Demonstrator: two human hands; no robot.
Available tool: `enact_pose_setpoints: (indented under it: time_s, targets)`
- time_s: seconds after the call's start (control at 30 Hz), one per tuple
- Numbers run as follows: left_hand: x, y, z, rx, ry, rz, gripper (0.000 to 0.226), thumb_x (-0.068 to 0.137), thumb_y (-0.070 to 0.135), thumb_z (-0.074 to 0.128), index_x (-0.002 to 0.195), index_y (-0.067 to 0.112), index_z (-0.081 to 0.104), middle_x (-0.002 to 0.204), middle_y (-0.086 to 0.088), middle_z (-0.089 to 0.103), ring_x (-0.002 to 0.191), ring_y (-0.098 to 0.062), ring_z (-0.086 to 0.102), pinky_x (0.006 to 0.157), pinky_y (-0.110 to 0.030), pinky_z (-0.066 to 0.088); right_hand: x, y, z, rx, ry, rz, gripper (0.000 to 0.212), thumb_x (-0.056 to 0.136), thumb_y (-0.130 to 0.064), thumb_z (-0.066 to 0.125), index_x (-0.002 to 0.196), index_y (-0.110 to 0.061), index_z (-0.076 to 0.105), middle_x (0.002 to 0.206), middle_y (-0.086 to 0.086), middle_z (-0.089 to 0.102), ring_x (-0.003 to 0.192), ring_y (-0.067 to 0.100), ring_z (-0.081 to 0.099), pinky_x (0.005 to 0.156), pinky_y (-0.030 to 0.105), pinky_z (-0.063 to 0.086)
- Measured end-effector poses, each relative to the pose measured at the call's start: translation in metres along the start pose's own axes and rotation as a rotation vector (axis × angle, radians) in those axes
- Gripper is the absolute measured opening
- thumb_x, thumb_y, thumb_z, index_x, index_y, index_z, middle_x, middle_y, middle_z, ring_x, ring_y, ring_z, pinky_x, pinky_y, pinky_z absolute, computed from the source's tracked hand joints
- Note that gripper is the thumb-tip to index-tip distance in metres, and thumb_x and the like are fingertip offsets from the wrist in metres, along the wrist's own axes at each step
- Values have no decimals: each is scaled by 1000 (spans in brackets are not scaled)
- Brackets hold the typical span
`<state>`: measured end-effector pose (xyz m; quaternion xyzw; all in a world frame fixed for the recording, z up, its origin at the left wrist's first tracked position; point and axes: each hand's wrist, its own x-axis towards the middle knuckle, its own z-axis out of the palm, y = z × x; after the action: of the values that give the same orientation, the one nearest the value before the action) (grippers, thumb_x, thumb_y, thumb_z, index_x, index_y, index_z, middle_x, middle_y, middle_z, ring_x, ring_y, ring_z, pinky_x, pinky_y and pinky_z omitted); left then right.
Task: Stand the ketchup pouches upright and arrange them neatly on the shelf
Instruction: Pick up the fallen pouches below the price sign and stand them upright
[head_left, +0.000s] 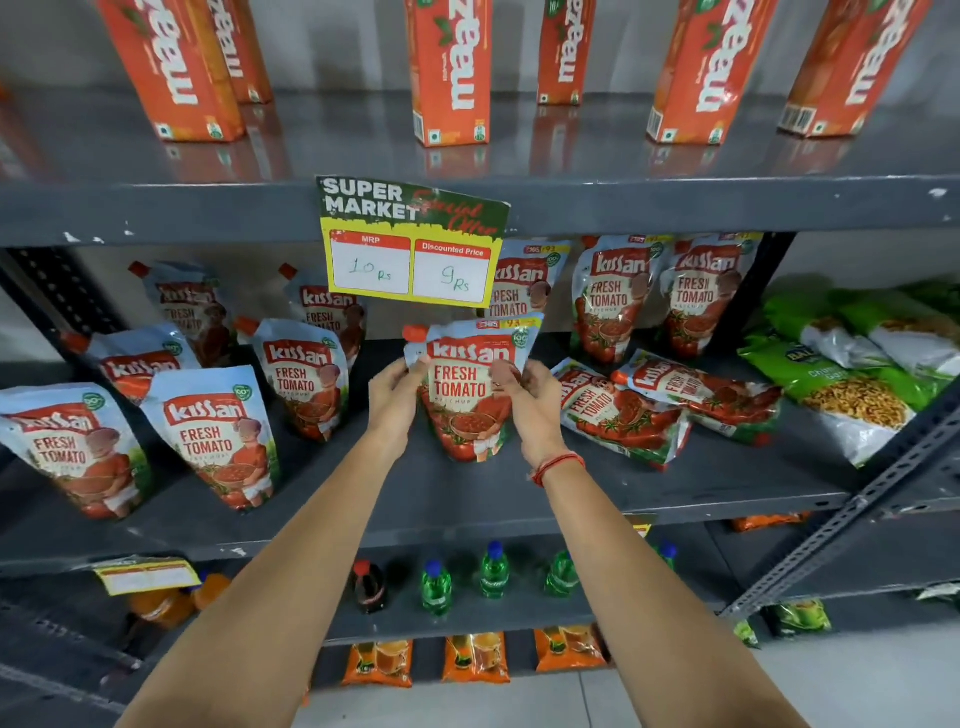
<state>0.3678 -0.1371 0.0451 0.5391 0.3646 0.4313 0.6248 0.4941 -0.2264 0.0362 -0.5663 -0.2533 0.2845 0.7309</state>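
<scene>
Both hands gripping 1 ketchup pouch (470, 389) upright at mid-shelf: left hand (396, 397) pinching its upper left edge under the red spout, right hand (530, 397) closing round its upper right edge. Pouch base is sitting on the grey shelf (467, 499). Just right, 2 fallen pouches (670, 410) are lying flat. Standing pouches (208, 431) are waiting left.

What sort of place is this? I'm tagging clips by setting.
Most likely a supermarket aisle: a Super Market price card hangs on the metal shelf, above rows of Kissan ketchup pouches and below Maaza cartons.
</scene>
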Motion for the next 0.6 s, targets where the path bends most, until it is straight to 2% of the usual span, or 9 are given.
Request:
enact_pose_setpoints:
  time_s: [0.07, 0.13, 0.23, 0.33, 0.47, 0.6]
  targets:
    - [2, 0, -1, 23, -28, 24, 14, 91, 24, 56, 83, 25, 67, 89, 6, 69, 87, -8, 63, 81, -26, 51, 1, -8, -2, 11, -12, -26, 15, 89, -11, 62, 104, -8, 60, 91, -5, 68, 72, -6, 68, 58, 10, 52]
    - [4, 1, 0, 28, -51, 40, 15, 91, 23, 55, 82, 24, 66, 89, 3, 68, 87, -11, 63, 82, -30, 50, 4, -20, -2, 24, -27, -42, 15, 91, -19, 60, 104, -12, 60, 94, -6, 68, 77, -6, 68, 62, 9, 52]
    - [5, 0, -2, 30, -47, 52, 12, 91, 21, 56, 86, 18, 67, 88, 1, 67, 85, -13, 62, 80, -31, 50, 12, -34, -2, 5, -42, -71, 21, 94, -25, 55, 104, -9, 61, 97, 4, 71, 84, 6, 70, 73, 19, 58]
    - [5, -2, -8, 62, -21, 82, 15, 90, 21, 57, 96, 11, 67, 85, 2, 68, 81, -11, 62, 75, -29, 50, 11, -35, 0, -35, -43, -91, 28, 94, -24, 54, 106, 1, 61, 100, 12, 70, 87, 14, 69, 77, 23, 58]
    - [4, 0, -13, 56, -29, 132, 16, 90, 21, 56, 96, 9, 64, 86, 2, 67, 79, -6, 62, 72, -22, 50, 7, -31, 6, -12, 1, -84, 29, 92, -26, 58, 108, -2, 61, 101, 11, 70, 89, 13, 70, 77, 22, 58]
    - [-10, -5, -3, 60, 171, 245, 34, 88, 26, 60, 109, 0, 57, 101, -5, 62, 86, -3, 59, 75, -15, 50, 1, -27, 6, 12, 102, -111, 28, 90, -27, 61, 108, -5, 60, 104, 10, 70, 92, 9, 68, 77, 17, 56]
